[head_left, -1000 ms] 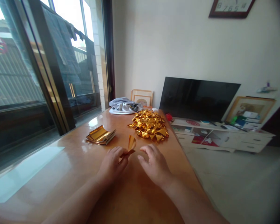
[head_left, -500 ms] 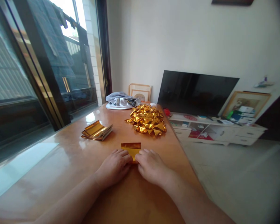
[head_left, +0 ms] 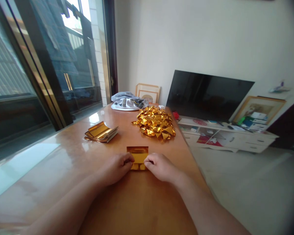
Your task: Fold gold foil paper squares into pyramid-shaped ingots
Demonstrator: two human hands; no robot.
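The gold sheet [head_left: 140, 158] is low at the desk [head_left: 137, 202], its sides pinched between thumb and curled fingers by the left hand [head_left: 119, 167] and the right hand [head_left: 161, 167], nearer than the foil stack [head_left: 101, 132] and the gold heap [head_left: 156, 123].
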